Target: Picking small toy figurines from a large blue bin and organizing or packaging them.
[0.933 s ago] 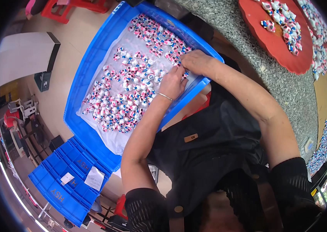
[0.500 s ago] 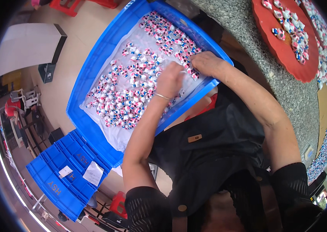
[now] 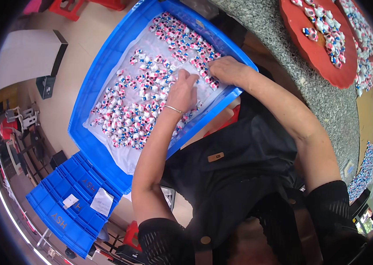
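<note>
Many small glossy figurines (image 3: 127, 117), white with pink and blue parts, lie on a white plastic sheet (image 3: 120, 157) inside a large blue crate (image 3: 98, 75). Over the middle of the crate, my left hand (image 3: 183, 92) has its fingers bent and drawn together beside a bare patch of sheet; whatever is between them is hidden. My right hand (image 3: 227, 70) reaches over the crate's right side, fingers curled down at the edge of the closely set figurines (image 3: 200, 66). Its fingertips are hidden, so I cannot make out what they hold.
A grey speckled stone counter (image 3: 327, 108) runs along the right, bearing a red scalloped tray (image 3: 347, 73) of similar figurines. Further right, more figurines cover a brown board (image 3: 367, 106). Blue crates (image 3: 69, 194) with paper slips stand at lower left. Red stools (image 3: 65, 9) are behind.
The view has shifted slightly, moving the crate and tray left in the picture. My left hand has moved a little left and is less blurred; my right hand stays by the same figurines.
</note>
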Motion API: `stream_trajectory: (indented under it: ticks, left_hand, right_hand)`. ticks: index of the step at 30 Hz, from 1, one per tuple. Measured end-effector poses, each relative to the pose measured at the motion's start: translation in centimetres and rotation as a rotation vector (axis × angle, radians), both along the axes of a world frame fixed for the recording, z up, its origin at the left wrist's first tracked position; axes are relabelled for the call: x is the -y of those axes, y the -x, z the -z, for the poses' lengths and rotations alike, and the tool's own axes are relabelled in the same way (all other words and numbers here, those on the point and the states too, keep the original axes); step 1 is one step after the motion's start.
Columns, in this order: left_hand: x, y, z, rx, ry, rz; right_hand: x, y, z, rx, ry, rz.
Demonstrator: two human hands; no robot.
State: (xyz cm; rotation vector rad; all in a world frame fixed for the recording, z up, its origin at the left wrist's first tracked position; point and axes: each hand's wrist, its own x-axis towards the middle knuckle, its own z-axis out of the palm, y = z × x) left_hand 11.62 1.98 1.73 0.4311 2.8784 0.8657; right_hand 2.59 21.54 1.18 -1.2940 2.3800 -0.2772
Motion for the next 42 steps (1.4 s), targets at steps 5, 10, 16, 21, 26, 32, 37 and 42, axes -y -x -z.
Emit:
stream_trajectory:
  ticks: [5,10,16,21,26,32,37,42]
  left_hand:
    - [-0.9,-0.8,1.4,0.422,-0.596,-0.041]
    - [-2.2,-0.6,2.4,0.303,-0.571,0.088]
    - [-3.0,0.5,2.5,0.143,-0.409,0.198]
    - [-2.9,0.7,3.1,0.103,-0.470,0.259]
    - [-3.8,0.5,3.4,-0.007,-0.391,0.244]
    - [-3.7,1.5,4.7,-0.084,-0.152,0.438]
    - [-3.4,1.1,4.5,-0.110,-0.223,0.401]
    - [0.9,1.2,2.0,-0.279,-0.466,0.106]
  right_hand:
    - [0.3,0.4,0.3,0.025,-0.007,-0.003]
    - [0.2,0.5,0.7,-0.022,0.112,-0.016]
    - [0.5,0.4,0.3,0.013,0.051,0.010]
    - [0.2,0.1,0.6,0.047,0.085,0.038]
    - [0.2,0.0,0.6,0.029,0.109,0.082]
    - [-0.1,0.5,-0.6,0.114,0.008,0.017]
    - [0.0,0.4,-0.7,0.156,-0.053,0.034]
    - [1.3,0.5,-2.1,0.212,-0.075,0.094]
